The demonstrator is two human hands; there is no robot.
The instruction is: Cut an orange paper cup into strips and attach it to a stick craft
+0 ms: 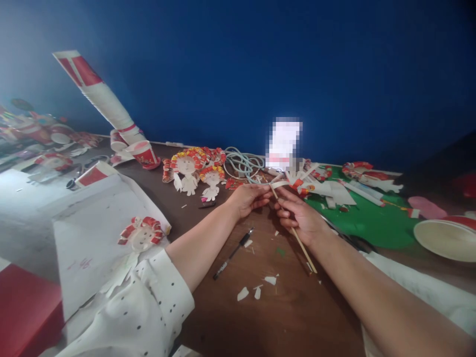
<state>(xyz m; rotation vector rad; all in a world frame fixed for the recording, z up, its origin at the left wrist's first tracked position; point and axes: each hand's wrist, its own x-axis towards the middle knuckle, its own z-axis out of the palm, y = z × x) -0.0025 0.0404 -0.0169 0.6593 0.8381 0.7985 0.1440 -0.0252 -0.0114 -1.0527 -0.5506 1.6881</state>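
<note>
A thin wooden stick (304,249) slants through the fingers of my right hand (302,218), which is closed around it. At the stick's upper end lies a narrow white paper strip (282,183). My left hand (247,201) pinches this strip beside the stick, fingertips close to those of the right hand. Below the hands, a black pen (229,259) lies on the brown table (260,327). White paper scraps (243,294) are scattered near it. Paper dolls with red and yellow curled hair (211,182) lie beyond my left hand.
A bright blurred screen (283,144) stands against the blue wall, beside a coiled pale cable (241,161). Paper pieces cover part of a green mat (390,230) at right, near a paper bowl (442,240). At left are a red-and-white cup (143,154) and a white board (85,243).
</note>
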